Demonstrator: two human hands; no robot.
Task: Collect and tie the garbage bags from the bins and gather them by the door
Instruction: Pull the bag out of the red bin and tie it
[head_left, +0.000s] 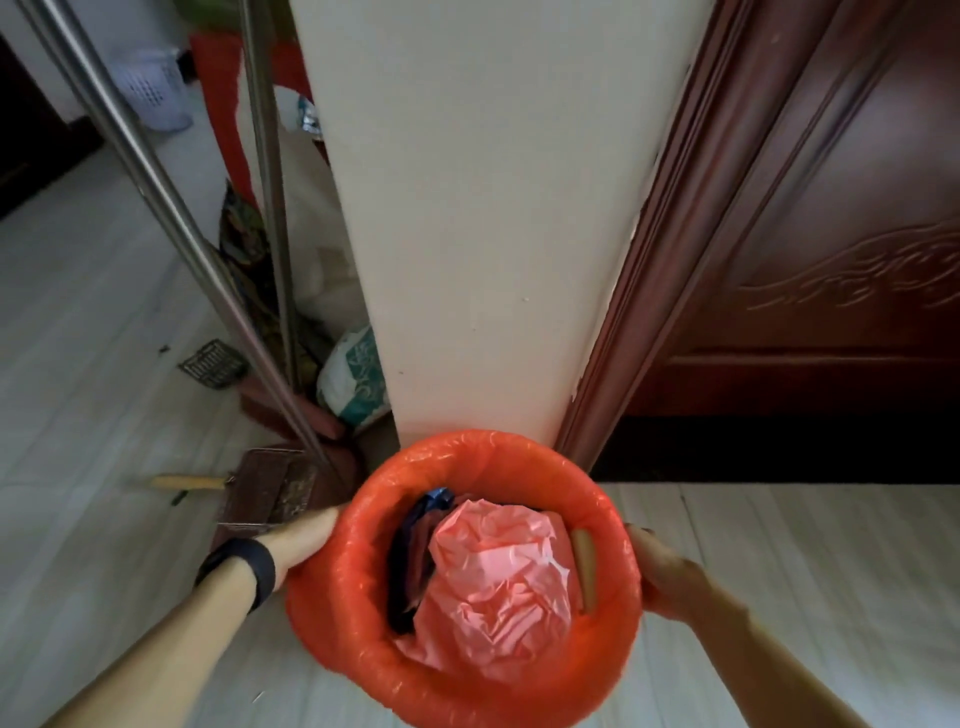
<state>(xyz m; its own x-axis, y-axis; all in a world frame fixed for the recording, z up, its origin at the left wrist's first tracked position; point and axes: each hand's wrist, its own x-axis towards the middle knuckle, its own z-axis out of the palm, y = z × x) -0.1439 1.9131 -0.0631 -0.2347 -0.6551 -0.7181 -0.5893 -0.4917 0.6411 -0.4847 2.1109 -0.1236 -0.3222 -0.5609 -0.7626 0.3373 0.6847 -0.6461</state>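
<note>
While garbage bag (363, 603) stood upright at wall (483, 234) foot beside door (857, 208), mouth faced up. Left grip (296, 545) lay against rim, closure untellable; right grip (662, 571) seemingly curled on rim. Dustpan (270, 491), poles (171, 208) crowded left side.

Soft, even daylight, faint shadows, slight overall blur, and strong wide-angle bending toward the edges

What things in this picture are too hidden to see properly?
Head view:
- Bin itself: the red bag rolled over its rim covers it.
- Left hand and right hand fingertips: behind the bag's sides, grip unclear.
- Rubbish underneath: crumpled pink plastic covers it.
- Door: cut off by the right edge.
</note>
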